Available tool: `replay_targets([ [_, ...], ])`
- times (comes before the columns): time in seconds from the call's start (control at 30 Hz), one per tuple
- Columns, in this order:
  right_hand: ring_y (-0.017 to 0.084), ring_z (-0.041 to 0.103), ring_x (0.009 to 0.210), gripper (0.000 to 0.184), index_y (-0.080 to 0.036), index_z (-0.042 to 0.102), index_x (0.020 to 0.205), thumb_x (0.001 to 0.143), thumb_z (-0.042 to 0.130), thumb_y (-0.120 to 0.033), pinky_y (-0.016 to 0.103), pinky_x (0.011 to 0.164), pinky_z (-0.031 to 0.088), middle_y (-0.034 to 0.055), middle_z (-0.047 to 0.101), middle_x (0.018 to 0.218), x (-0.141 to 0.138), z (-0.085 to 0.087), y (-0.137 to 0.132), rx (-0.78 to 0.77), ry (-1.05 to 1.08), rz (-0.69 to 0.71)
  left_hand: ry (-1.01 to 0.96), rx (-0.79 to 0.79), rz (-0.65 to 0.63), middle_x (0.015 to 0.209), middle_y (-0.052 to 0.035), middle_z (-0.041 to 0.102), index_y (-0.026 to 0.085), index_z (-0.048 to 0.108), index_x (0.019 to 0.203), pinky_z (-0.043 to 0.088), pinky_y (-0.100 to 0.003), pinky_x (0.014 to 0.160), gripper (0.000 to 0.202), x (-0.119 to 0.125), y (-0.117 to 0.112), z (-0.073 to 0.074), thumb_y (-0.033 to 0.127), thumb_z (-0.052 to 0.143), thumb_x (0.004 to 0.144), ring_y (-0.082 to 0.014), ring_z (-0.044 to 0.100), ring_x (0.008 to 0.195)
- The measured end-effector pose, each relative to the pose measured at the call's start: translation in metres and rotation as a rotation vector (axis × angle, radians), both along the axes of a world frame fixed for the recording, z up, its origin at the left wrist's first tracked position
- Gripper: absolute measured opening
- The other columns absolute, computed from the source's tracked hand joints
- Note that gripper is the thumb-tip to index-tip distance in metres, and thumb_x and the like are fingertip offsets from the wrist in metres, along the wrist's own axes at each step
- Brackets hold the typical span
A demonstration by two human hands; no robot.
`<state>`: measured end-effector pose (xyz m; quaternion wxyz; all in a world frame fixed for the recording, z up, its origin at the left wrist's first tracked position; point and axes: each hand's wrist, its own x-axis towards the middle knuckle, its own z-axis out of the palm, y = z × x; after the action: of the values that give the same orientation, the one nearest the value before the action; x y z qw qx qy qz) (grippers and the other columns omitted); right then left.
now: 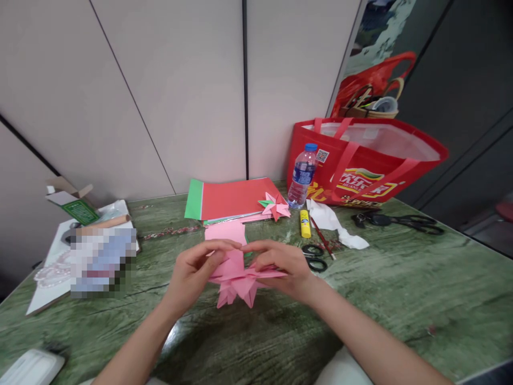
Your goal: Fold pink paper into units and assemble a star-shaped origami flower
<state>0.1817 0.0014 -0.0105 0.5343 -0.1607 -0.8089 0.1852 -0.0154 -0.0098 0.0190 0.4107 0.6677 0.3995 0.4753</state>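
Note:
Between my two hands is a pink folded paper piece [244,286] with several pointed tips, held above the table. My left hand [196,267] pinches its upper left part between thumb and fingers. On the other side my right hand [284,267] is closed on the right part, with its index finger reaching toward my left fingertips. Just behind the hands lies a flat pink paper sheet [225,231]. A finished-looking paper star [275,206] in pink, red and green rests on red paper [240,198] farther back.
A yellow glue stick [305,224], a dark red pencil [323,238] and black-handled scissors [316,259] lie right of my hands. Behind them stand a water bottle [302,179] and a red shopping bag [360,166]. At left are a green box [78,208] and a white board [44,289].

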Motion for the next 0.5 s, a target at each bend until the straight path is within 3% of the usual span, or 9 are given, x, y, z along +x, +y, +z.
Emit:
replay_targets([
  [0.07,0.017,0.058,0.096,0.006,-0.016,0.058,0.083,0.077,0.058,-0.016,0.026,0.071,0.051,0.0136,0.057,0.110,0.001,0.000,0.000,0.045,-0.003,0.007,0.040,0.005,-0.020,0.089,-0.0077,0.067,0.019,0.069,0.079,0.047,-0.025,0.067,0.012,-0.001,-0.001,0.002,0.025,0.059,0.075,-0.0186,0.059,0.083],
  [0.13,0.016,0.059,0.090,0.005,-0.016,0.059,0.083,0.079,0.055,-0.016,0.025,0.068,0.051,0.0147,0.053,0.115,0.002,0.001,-0.002,0.067,-0.001,-0.005,0.035,-0.056,-0.029,0.082,-0.0068,0.068,0.019,0.069,0.080,0.047,-0.023,0.058,0.012,-0.002,-0.001,0.001,0.024,0.064,0.070,-0.0163,0.060,0.070],
  [0.27,0.015,0.060,0.082,0.005,-0.017,0.058,0.080,0.081,0.053,-0.017,0.026,0.066,0.050,0.0118,0.062,0.097,0.000,0.006,-0.007,0.070,0.028,0.011,-0.071,-0.206,-0.072,0.076,-0.0036,0.067,0.020,0.069,0.081,0.045,-0.018,0.050,0.015,-0.004,0.002,-0.005,0.023,0.068,0.066,-0.0107,0.057,0.058],
  [0.37,0.013,0.060,0.070,0.005,-0.017,0.057,0.073,0.074,0.062,-0.017,0.026,0.063,0.048,0.0050,0.063,0.073,-0.004,0.007,-0.007,-0.099,0.143,-0.008,-0.135,-0.230,-0.079,0.087,-0.0041,0.066,0.021,0.069,0.085,0.047,-0.019,0.057,0.017,-0.002,0.002,-0.007,0.022,0.068,0.067,-0.0122,0.060,0.069],
  [0.5,0.013,0.057,0.063,0.018,-0.017,0.055,0.067,0.062,0.072,-0.019,0.025,0.059,0.045,0.0016,0.062,0.068,-0.010,0.006,-0.005,-0.414,0.263,-0.093,-0.180,-0.159,-0.089,0.096,-0.0019,0.063,0.024,0.065,0.093,0.047,-0.020,0.071,0.031,0.002,-0.002,-0.007,0.013,0.069,0.064,-0.0143,0.059,0.086],
])
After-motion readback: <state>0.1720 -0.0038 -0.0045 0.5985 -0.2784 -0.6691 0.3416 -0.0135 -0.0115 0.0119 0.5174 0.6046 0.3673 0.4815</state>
